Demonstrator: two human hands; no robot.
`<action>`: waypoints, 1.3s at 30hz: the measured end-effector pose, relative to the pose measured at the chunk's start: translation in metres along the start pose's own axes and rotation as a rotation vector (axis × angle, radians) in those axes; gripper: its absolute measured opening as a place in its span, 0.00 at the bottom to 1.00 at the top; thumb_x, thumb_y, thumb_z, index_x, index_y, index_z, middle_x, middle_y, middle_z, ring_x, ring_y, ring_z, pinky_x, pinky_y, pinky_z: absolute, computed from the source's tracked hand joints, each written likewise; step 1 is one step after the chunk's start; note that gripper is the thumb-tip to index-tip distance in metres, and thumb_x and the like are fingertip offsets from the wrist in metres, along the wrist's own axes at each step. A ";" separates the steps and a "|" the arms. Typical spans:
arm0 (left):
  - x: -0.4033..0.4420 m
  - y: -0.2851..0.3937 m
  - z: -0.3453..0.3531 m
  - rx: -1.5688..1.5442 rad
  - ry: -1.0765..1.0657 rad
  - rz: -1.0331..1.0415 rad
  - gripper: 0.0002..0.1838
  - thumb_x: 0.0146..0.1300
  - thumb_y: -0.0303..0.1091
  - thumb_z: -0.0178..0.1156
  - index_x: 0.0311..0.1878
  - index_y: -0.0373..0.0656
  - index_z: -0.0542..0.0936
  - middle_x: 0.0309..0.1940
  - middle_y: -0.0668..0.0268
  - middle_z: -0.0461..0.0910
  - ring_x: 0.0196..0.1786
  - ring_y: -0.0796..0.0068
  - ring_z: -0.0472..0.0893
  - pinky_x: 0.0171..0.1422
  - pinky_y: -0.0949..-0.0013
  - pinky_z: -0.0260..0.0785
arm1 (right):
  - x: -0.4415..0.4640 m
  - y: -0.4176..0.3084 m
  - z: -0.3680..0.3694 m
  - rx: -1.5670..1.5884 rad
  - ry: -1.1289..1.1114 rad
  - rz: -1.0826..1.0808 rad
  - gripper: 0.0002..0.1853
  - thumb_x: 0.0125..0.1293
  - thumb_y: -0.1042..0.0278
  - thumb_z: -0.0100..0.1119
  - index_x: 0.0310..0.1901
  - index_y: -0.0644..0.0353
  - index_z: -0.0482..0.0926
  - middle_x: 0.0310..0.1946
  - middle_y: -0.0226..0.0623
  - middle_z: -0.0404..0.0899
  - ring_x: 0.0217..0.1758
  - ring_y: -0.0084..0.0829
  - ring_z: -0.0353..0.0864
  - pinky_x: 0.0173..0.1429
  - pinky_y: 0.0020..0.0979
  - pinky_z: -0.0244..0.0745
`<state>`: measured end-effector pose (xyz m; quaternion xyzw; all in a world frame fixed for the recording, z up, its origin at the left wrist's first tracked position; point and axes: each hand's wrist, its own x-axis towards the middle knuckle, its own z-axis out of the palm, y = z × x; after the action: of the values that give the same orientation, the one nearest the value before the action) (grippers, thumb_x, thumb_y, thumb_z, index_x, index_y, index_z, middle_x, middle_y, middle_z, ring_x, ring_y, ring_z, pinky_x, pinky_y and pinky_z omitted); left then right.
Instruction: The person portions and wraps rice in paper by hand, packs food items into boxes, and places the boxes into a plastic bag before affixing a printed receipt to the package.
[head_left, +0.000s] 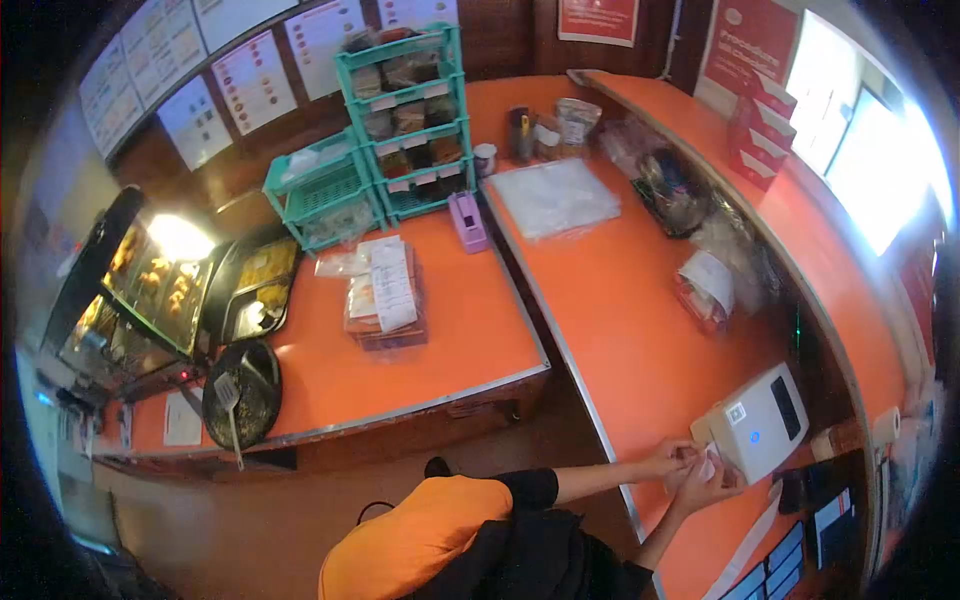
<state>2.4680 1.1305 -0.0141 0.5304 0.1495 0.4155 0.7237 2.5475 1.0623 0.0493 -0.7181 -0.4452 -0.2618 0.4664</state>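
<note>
Beside the white label printer (765,425), my left hand (675,458) reaches in from the left with its fingers closed on a small white paper slip (708,466). My right hand (708,488) is just below and to the right, its fingers pinching the same slip close to the printer's lower left corner. Both hands are over the orange counter (640,400). A long white paper strip (745,545) hangs below my right hand.
Plastic-wrapped items (706,285) and clear bags (556,197) lie farther up the counter. Green stacked trays (410,125), a purple holder (467,222), a wrapped stack with papers (392,285) and a black pan (242,395) stand left. A screen (785,565) is lower right.
</note>
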 end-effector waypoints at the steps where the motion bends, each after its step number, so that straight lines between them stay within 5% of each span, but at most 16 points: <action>1: 0.001 -0.004 0.002 -0.085 -0.018 0.021 0.13 0.66 0.35 0.63 0.52 0.41 0.80 0.42 0.72 0.80 0.44 0.82 0.77 0.49 0.73 0.70 | 0.002 -0.001 -0.002 0.013 -0.007 -0.009 0.07 0.54 0.68 0.73 0.32 0.58 0.85 0.46 0.40 0.63 0.49 0.40 0.70 0.53 0.40 0.72; 5: -0.005 0.025 0.004 -0.051 -0.049 -0.043 0.17 0.67 0.43 0.62 0.52 0.41 0.80 0.41 0.73 0.79 0.45 0.83 0.75 0.49 0.74 0.68 | 0.001 0.010 0.000 0.006 0.025 -0.114 0.09 0.55 0.64 0.71 0.31 0.60 0.84 0.45 0.40 0.63 0.48 0.40 0.68 0.49 0.40 0.71; 13: -0.006 0.024 -0.003 0.143 -0.075 -0.003 0.19 0.66 0.39 0.58 0.57 0.41 0.78 0.41 0.72 0.77 0.43 0.82 0.73 0.48 0.72 0.68 | 0.002 0.015 0.004 0.001 0.019 0.005 0.15 0.64 0.57 0.64 0.32 0.63 0.83 0.42 0.40 0.62 0.47 0.39 0.68 0.47 0.41 0.71; 16: -0.002 0.015 -0.001 0.111 -0.064 0.042 0.26 0.62 0.52 0.64 0.56 0.44 0.79 0.37 0.73 0.78 0.40 0.82 0.74 0.43 0.73 0.67 | 0.001 0.014 0.003 -0.013 0.005 0.023 0.14 0.64 0.58 0.63 0.33 0.62 0.83 0.41 0.39 0.62 0.47 0.39 0.68 0.48 0.41 0.72; 22: -0.006 0.011 0.000 0.125 -0.019 0.061 0.21 0.61 0.34 0.61 0.58 0.44 0.78 0.37 0.70 0.79 0.39 0.79 0.75 0.44 0.71 0.69 | -0.004 0.023 0.006 -0.124 -0.011 0.049 0.12 0.64 0.59 0.63 0.36 0.62 0.82 0.44 0.42 0.65 0.49 0.38 0.69 0.48 0.40 0.73; 26: -0.020 0.017 -0.007 0.204 -0.003 -0.016 0.26 0.57 0.24 0.58 0.61 0.46 0.75 0.38 0.68 0.75 0.39 0.77 0.71 0.48 0.70 0.67 | -0.004 0.025 -0.014 -0.291 0.189 0.098 0.13 0.64 0.60 0.63 0.38 0.63 0.81 0.44 0.43 0.66 0.50 0.39 0.69 0.48 0.40 0.72; 29: -0.029 0.026 -0.018 0.567 0.088 0.123 0.21 0.64 0.29 0.57 0.61 0.49 0.75 0.41 0.67 0.74 0.46 0.73 0.69 0.57 0.65 0.65 | -0.005 -0.008 -0.020 -0.255 0.237 0.044 0.13 0.63 0.61 0.64 0.38 0.64 0.81 0.44 0.44 0.67 0.50 0.40 0.69 0.48 0.40 0.71; 32: -0.041 0.088 -0.038 0.350 -0.009 -0.029 0.18 0.71 0.39 0.51 0.61 0.49 0.75 0.45 0.66 0.72 0.55 0.70 0.68 0.64 0.61 0.61 | -0.017 -0.074 -0.001 -0.090 0.105 -0.059 0.14 0.63 0.61 0.64 0.39 0.65 0.80 0.44 0.44 0.67 0.50 0.40 0.69 0.48 0.41 0.70; 34: -0.068 0.152 -0.063 -0.311 0.060 -0.172 0.26 0.73 0.55 0.42 0.62 0.49 0.76 0.56 0.66 0.73 0.62 0.69 0.69 0.66 0.63 0.61 | -0.028 -0.127 0.015 0.024 0.010 -0.140 0.14 0.63 0.61 0.64 0.40 0.66 0.79 0.44 0.45 0.67 0.50 0.41 0.69 0.48 0.41 0.70; 38: -0.110 0.218 -0.131 -0.389 0.194 -0.162 0.20 0.73 0.43 0.49 0.61 0.43 0.76 0.57 0.64 0.69 0.63 0.70 0.67 0.69 0.62 0.59 | -0.039 -0.241 0.019 0.222 -0.096 -0.235 0.12 0.63 0.62 0.64 0.38 0.63 0.79 0.46 0.46 0.67 0.50 0.42 0.68 0.49 0.39 0.67; 39: -0.123 0.236 -0.146 -0.135 0.220 -0.067 0.20 0.72 0.40 0.51 0.61 0.41 0.76 0.57 0.63 0.70 0.62 0.70 0.69 0.69 0.63 0.59 | -0.042 -0.262 0.021 0.335 -0.192 -0.200 0.11 0.62 0.63 0.65 0.36 0.62 0.79 0.47 0.47 0.66 0.51 0.43 0.68 0.49 0.40 0.67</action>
<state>2.1929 1.1523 0.1113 0.4264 0.2171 0.4560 0.7504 2.2959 1.1087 0.1217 -0.6045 -0.5940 -0.1595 0.5063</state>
